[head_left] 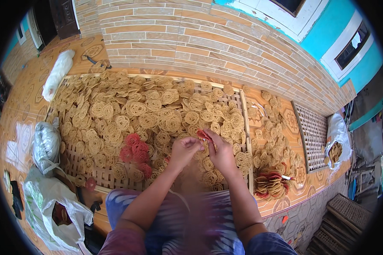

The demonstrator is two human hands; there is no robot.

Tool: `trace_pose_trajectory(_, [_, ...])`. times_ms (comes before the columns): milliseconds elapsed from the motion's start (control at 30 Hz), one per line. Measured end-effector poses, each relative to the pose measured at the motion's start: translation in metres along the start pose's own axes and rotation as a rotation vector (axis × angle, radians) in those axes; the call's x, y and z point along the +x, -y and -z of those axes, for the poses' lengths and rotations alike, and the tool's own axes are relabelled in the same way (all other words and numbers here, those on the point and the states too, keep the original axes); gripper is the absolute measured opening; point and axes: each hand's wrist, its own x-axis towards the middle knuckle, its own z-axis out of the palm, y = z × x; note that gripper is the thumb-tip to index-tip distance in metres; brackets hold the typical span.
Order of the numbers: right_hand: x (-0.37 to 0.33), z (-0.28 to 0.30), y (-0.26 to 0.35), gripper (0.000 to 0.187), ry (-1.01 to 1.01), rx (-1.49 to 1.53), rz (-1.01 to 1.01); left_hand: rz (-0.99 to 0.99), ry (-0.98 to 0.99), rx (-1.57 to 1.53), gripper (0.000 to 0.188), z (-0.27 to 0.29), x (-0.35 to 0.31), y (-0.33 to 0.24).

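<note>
Round coiled noodle-like crackers (149, 120), pale tan, cover a large woven bamboo rack (75, 163) in front of me. My right hand (220, 154) is closed on a few red coiled crackers (203, 134), held above the rack. Close beside it, my left hand (185, 151) has its fingers pinched together. A small whitish bit shows between the two hands, but what the left fingers grip is too small to name. A cluster of red coiled crackers (139, 152) lies on the tan ones, left of my hands.
To the right, a tied bunch of tan and red crackers (271, 183) sits on the tiles near loose crackers (271, 144). Plastic bags (57, 204) stand at left. An open sack (338, 138) and another rack (310, 135) are farther right. A brick-patterned wall (200, 38) rises behind.
</note>
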Motion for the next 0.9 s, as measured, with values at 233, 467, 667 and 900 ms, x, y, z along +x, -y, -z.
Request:
trace_pose_trajectory(233, [0.000, 0.003, 0.002, 0.045, -0.002, -0.040, 0.036, 0.011, 0.002, -0.020, 0.013, -0.001, 0.000, -0.002])
trace_pose_trajectory(467, [0.000, 0.004, 0.003, 0.045, 0.026, -0.076, 0.056, -0.043, 0.010, 0.016, 0.015, -0.001, 0.000, 0.002])
trace_pose_trajectory(667, [-0.001, 0.015, 0.005, 0.037, 0.067, 0.141, 0.089, -0.095, 0.016, 0.051, 0.016, -0.001, 0.002, 0.003])
trace_pose_trajectory(900, [0.002, 0.014, -0.003, 0.039, 0.017, 0.558, -0.241, -0.184, 0.078, 0.097, 0.015, -0.002, 0.003, 0.007])
